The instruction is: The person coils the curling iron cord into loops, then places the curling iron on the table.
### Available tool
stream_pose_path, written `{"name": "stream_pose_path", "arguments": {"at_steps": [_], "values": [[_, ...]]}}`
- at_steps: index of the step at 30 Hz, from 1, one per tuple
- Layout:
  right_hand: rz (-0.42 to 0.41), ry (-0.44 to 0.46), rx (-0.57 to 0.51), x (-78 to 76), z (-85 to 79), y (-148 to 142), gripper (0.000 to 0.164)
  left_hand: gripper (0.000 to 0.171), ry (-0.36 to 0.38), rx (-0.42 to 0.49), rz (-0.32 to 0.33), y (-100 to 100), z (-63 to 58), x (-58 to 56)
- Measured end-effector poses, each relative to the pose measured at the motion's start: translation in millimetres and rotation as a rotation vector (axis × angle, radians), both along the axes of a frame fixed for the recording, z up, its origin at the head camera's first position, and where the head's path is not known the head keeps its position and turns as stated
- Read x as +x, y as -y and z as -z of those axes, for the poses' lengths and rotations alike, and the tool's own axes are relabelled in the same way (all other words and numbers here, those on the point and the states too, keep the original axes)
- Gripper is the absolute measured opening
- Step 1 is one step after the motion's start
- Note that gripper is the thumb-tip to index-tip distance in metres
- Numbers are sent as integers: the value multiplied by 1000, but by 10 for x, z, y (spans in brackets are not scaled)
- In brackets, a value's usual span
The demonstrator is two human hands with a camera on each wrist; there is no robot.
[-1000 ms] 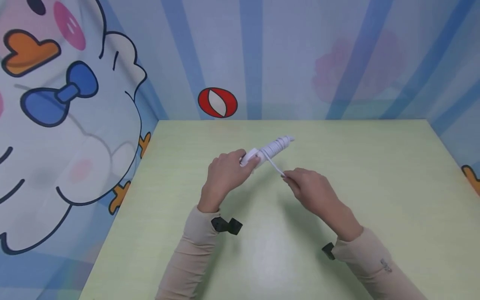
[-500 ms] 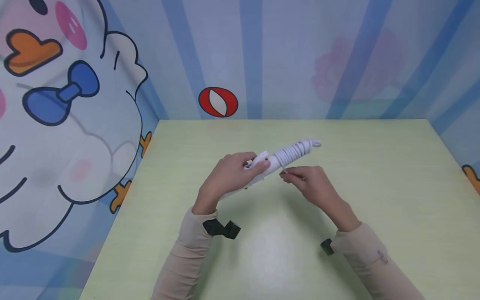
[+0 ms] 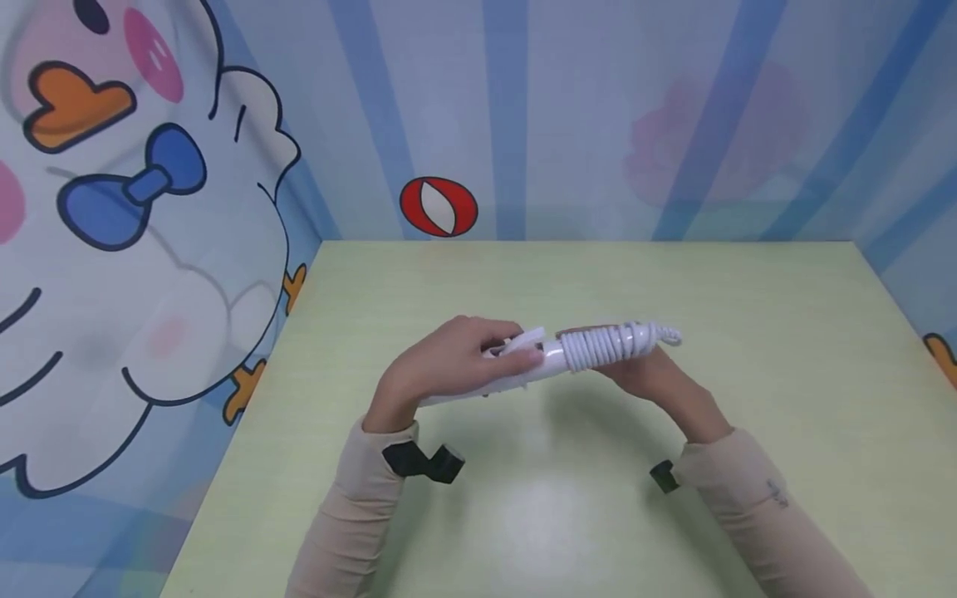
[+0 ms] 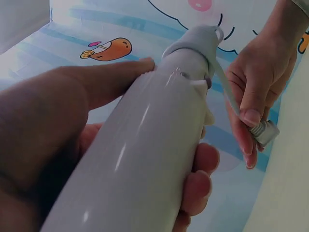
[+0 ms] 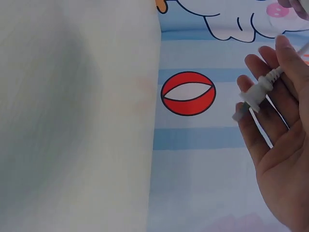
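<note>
My left hand point(image 3: 452, 357) grips a white wand-shaped electric appliance point(image 3: 553, 357), like a hair iron, with the thumb along its near side. A white power cord point(image 3: 598, 347) winds in several turns round its right end, and a short loop sticks out past that end. In the left wrist view the glossy white body point(image 4: 135, 140) fills the palm. Behind the wound end is my right hand point(image 3: 643, 378), its fingertips mostly hidden in the head view. Its thumb and fingers pinch the cord's free end beside the plug point(image 5: 257, 94), which lies across the fingers.
A pale green table point(image 3: 553, 531) lies below both hands. Walls with cartoon prints enclose it at the back point(image 3: 583, 116), left point(image 3: 224, 349) and right. Small black wrist devices point(image 3: 422, 462) sit at both cuffs.
The appliance has swung toward level and moved right and nearer. The right hand has gone from in front of it to behind it, carrying the cord's end round; the loose length is shorter.
</note>
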State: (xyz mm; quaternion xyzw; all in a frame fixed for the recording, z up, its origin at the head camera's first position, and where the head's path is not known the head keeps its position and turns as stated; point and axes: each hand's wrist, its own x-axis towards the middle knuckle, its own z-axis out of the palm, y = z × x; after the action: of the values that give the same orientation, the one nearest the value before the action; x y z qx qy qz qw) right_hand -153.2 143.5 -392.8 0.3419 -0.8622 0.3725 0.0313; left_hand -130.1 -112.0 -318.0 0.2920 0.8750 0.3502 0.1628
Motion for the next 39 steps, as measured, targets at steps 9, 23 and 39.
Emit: {"name": "stream_pose_path", "arguments": {"at_steps": [9,23,39], "values": [[-245,35,85,-139,-203,-35,25,21,-64,-92,242,34,-49,19],[-312,-361,375,-178,-515,138,16,32,-126,-345,165,-177,65,125],[-122,-498,693,-37,-406,217,9,39,-155,-437,-29,-396,665,-60]]}}
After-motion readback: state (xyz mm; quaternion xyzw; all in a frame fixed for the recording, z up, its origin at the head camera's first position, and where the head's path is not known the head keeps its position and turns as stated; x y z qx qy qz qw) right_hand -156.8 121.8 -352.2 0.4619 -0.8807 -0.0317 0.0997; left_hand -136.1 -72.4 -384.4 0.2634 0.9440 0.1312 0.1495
